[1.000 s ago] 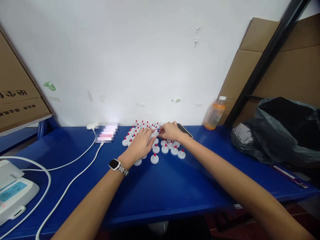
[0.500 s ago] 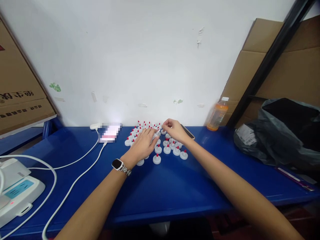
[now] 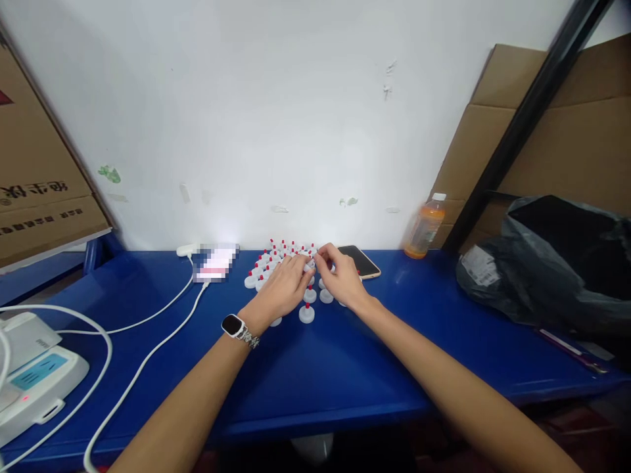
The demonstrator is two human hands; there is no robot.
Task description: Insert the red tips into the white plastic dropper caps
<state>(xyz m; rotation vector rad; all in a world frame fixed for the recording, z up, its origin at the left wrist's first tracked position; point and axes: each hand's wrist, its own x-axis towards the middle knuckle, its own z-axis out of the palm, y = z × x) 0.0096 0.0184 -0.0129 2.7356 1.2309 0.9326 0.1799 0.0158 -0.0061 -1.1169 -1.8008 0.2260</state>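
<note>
Several round white caps with small red tips [image 3: 306, 315] stand upright on the blue tabletop [image 3: 315, 374], most of them beyond and around my hands. My left hand [image 3: 282, 287], with a watch on its wrist, is closed around a white nozzle cap [image 3: 309, 265], mostly hidden by the fingers. My right hand [image 3: 344, 279] meets it from the right, thumb and forefinger pinched at the cap's nozzle end. What sits inside that pinch is too small to make out. More caps are partly covered by both hands.
A dark-screened phone [image 3: 362, 261] lies behind my right hand. Left are a lit phone [image 3: 215, 263], white cables [image 3: 148, 358] and a power strip [image 3: 42, 378]. Right are an orange drink bottle [image 3: 424, 226] and a black plastic bag [image 3: 513, 269]. The white wall [image 3: 296, 131] closes the back.
My right hand has moved left and slightly down, closing the gap to the cap in my left hand. More of the dark-screened phone shows. My left hand stays nearly in place.
</note>
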